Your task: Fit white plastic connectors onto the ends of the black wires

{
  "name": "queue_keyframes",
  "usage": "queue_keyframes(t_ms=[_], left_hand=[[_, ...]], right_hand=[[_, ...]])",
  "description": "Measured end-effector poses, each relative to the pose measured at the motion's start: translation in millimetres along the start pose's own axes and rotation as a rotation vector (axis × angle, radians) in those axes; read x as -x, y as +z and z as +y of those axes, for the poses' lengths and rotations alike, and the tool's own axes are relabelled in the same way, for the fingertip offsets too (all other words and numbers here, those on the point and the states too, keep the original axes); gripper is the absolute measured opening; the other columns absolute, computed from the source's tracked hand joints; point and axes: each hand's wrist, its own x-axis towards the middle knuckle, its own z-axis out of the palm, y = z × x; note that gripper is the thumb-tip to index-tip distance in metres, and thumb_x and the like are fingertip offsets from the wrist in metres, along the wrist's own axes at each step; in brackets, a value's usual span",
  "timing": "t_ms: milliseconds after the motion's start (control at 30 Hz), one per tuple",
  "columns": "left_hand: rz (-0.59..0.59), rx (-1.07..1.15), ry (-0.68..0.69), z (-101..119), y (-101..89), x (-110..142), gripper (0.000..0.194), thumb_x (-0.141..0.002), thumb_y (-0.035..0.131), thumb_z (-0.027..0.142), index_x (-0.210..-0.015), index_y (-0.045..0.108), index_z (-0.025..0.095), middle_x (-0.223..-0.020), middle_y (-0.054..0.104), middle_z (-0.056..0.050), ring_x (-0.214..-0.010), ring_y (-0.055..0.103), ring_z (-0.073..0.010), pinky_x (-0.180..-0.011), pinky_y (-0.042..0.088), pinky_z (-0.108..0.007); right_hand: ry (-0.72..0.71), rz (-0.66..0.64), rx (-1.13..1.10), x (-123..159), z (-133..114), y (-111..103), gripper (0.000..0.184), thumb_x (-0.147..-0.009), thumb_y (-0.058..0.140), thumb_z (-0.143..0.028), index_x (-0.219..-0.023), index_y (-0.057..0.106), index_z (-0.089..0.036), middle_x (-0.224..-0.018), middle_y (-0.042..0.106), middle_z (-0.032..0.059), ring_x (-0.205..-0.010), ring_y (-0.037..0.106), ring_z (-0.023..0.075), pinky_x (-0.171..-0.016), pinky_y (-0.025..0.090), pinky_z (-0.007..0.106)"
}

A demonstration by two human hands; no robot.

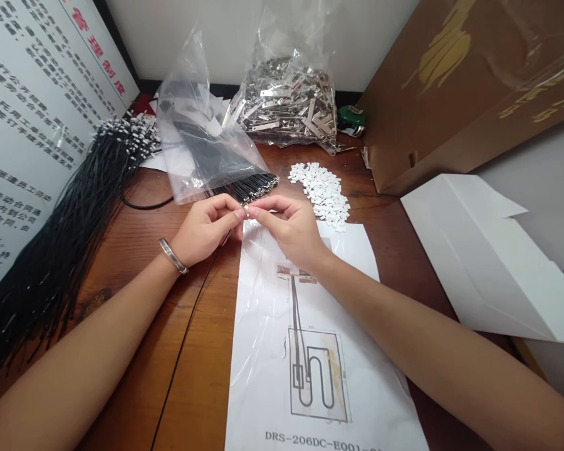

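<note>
My left hand and my right hand meet fingertip to fingertip above the top edge of a printed sheet. Between them is a tiny white connector housing, pinched by my right thumb and finger. My left fingers are closed on the end of a thin black wire, which trails down the table toward me; the end itself is hidden by the fingertips. Just beyond my hands lie black wires with metal terminals, partly inside a clear plastic bag. A spread of white connector housings lies beyond my right hand.
The sheet with a wiring drawing lies under my right forearm. Finished-looking black wires with white ends are heaped left. Behind stand a bag of metal strips and a green tape measure. A brown box and white carton flank the right.
</note>
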Motion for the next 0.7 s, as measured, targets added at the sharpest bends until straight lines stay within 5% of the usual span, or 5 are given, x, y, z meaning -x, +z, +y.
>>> queue_keyframes(t_ms=[700], left_hand=[[0.0, -0.003, -0.011, 1.0, 1.3, -0.2, 0.017, -0.079, 0.064, 0.028, -0.071, 0.055, 0.016, -0.055, 0.062, 0.0, -0.04, 0.044, -0.0063, -0.038, 0.032, -0.018]], right_hand=[[-0.015, 0.002, 0.092, 4.4, -2.0, 1.7, 0.01, -0.077, 0.074, -0.029, -0.078, 0.074, -0.019, -0.077, 0.072, 0.0028, -0.077, 0.065, 0.0168, -0.074, 0.051, 0.036]])
